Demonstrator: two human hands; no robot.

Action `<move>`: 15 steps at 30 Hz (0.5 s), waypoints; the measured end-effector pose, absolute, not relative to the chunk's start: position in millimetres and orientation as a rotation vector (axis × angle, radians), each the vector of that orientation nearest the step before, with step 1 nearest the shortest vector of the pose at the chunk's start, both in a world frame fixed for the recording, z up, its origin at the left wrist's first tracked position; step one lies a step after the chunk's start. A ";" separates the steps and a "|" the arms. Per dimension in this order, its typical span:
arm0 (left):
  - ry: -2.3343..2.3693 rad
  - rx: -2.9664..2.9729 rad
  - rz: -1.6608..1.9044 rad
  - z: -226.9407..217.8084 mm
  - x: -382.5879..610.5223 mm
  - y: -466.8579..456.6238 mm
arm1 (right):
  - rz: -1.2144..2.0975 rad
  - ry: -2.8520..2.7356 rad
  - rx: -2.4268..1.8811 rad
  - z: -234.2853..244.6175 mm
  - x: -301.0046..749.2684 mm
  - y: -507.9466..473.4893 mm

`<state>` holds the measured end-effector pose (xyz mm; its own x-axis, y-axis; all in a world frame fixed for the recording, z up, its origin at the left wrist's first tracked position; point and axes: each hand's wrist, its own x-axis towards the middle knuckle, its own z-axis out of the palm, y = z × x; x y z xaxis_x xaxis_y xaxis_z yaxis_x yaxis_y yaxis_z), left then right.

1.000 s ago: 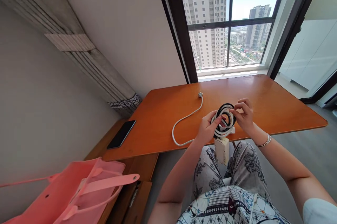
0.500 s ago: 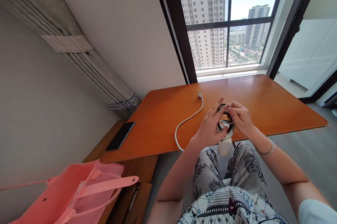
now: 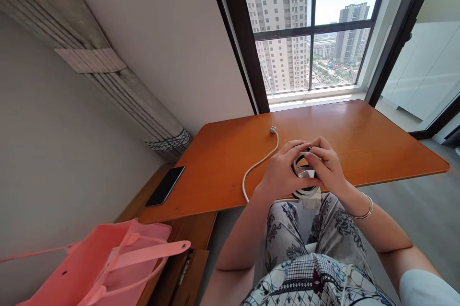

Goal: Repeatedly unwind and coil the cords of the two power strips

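Observation:
My left hand [image 3: 288, 167] curves around the left side of a coiled black-and-white cable [image 3: 305, 194], its thumb across the lower part of the loops. On the opposite side my right hand [image 3: 326, 164] pinches the coil near its top, fingers bent. Below the coil, above my knees, hangs a whitish block [image 3: 312, 202], partly covered by the loops; its kind is unclear. A white cord [image 3: 259, 163] runs from beneath my left forearm across the table, ending in a plug [image 3: 273, 129] lying on the tabletop.
The orange-brown wooden table [image 3: 223, 152] spans the space before me. A black phone [image 3: 165, 186] lies at its left edge. A pink bag [image 3: 86, 263] stands at lower left on a brown wooden surface. Behind the table are a window and a gathered grey curtain [image 3: 143, 109].
My left hand has drawn its fingers in and now wraps further around the coil, its thumb reaching right. The coil and block have shifted slightly right and tilted.

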<state>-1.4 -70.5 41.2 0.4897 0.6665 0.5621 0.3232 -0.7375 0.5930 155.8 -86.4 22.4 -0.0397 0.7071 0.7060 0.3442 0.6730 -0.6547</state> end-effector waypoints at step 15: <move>0.667 1.670 0.954 19.7 -5.4 -53.2 | 0.243 -1.518 -0.905 37.7 158.0 -58.6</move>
